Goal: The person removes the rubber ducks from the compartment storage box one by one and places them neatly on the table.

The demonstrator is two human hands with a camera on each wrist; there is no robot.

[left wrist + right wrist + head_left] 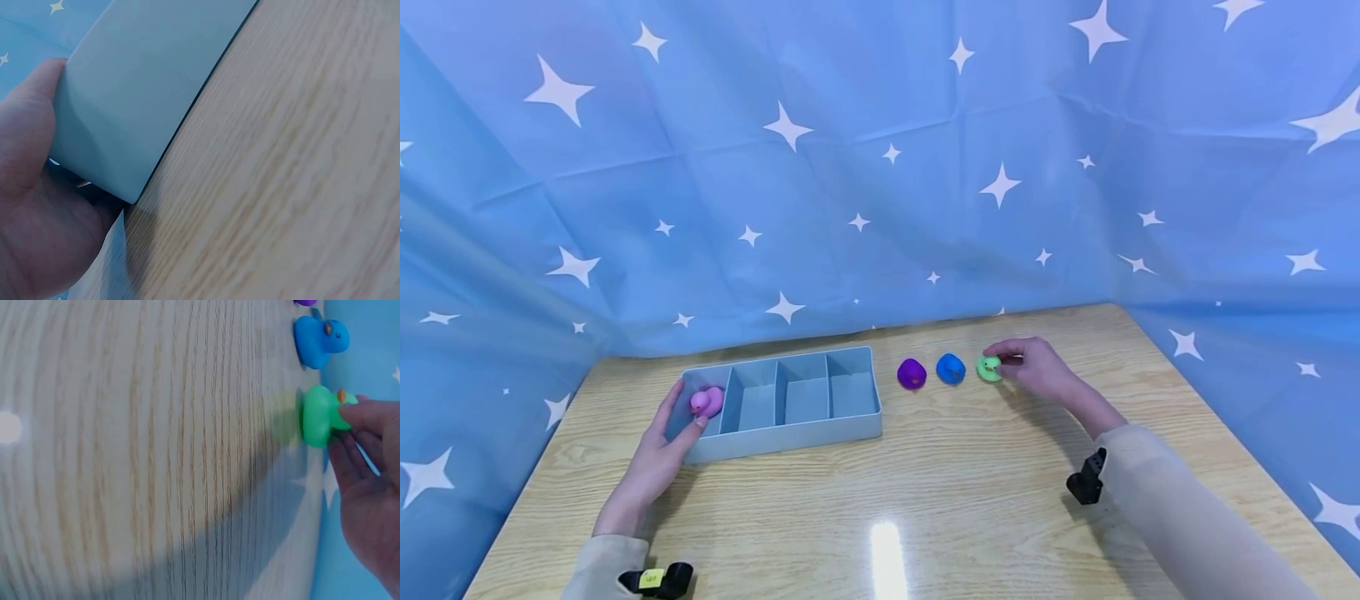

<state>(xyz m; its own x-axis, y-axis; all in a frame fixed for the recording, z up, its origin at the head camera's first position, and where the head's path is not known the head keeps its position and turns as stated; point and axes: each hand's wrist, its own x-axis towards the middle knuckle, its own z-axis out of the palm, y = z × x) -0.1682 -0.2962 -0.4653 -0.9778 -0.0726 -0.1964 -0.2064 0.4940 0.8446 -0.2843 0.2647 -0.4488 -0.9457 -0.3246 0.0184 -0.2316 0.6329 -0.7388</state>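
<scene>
A blue-grey divided box (790,437) stands on the table, with a pink rubber duck (709,402) in its leftmost compartment. My left hand (655,458) grips the box's left end, thumb at the front rim and fingers along the short side. In the left wrist view the box wall (144,81) fills the top, and part of the left hand (37,206) wraps its corner. Right of the box, my right hand (1037,368) pinches a green rubber duck (988,369) between thumb and fingers. The right wrist view shows the thumb against the head of this duck (317,419).
Between the box and the green duck sit a purple duck (912,374) and a blue duck (951,369) in a row. Three box compartments right of the pink duck hold nothing. A blue star-patterned cloth (880,208) hangs behind and beside the wooden table (790,525).
</scene>
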